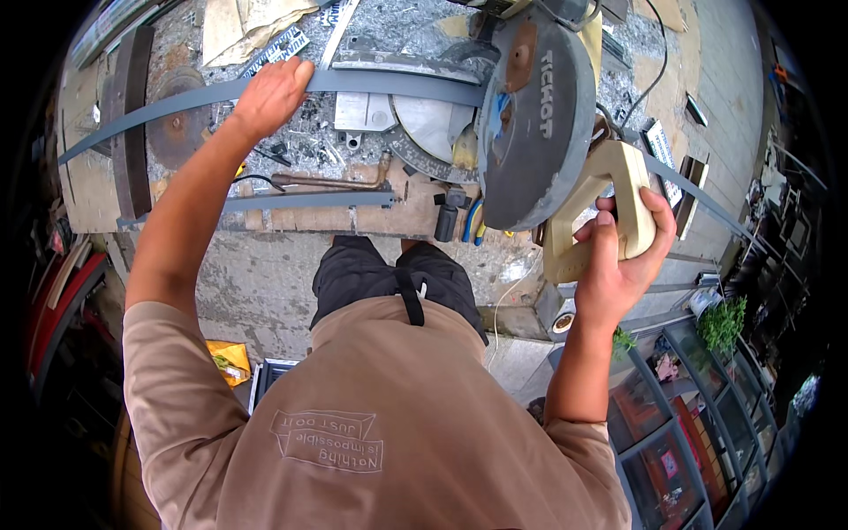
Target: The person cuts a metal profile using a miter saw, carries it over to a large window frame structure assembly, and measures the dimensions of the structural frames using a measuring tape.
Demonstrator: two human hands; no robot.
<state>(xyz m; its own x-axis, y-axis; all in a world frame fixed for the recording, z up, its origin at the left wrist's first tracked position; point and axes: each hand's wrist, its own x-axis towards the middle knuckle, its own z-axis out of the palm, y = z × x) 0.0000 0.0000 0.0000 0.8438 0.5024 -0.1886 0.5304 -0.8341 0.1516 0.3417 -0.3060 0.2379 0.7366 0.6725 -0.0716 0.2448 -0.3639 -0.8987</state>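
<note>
My left hand [272, 95] is closed over a long grey metal strip [389, 84], pressing near its middle. The strip runs across the bench, along the fence of a miter saw [543, 115], and comes out again on the right. Beneath the saw's round dark guard, the blade and the part of the strip there are hidden. My right hand [623, 256] wraps its fingers round the saw's beige loop handle [634, 190]. The silver saw base [362, 112] lies between my two hands.
On the metal-flecked bench lie a dark bar [132, 124], a rusty disc [179, 119], a bent rod wrench [331, 182] and another grey strip [309, 200]. Blue-yellow pliers [474, 219] sit at the near edge. A black cable [658, 66] curves behind the saw.
</note>
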